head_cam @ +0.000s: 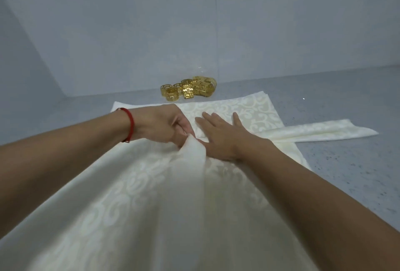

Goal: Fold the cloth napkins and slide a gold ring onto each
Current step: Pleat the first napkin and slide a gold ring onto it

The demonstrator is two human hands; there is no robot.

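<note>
A cream patterned napkin (138, 201) is spread over the grey table and fills the near half of the view. My left hand (161, 124), with a red band at the wrist, pinches a raised corner of this napkin near its middle. My right hand (220, 133) lies flat beside it, fingers straight, pressing the cloth down. A pile of several gold rings (187, 89) sits at the back, against the wall. Another napkin folded into a long strip (324, 132) lies to the right.
The grey speckled table (350, 162) shows at the right and far left. A pale wall (194, 32) rises just behind the rings, and a side wall closes the left.
</note>
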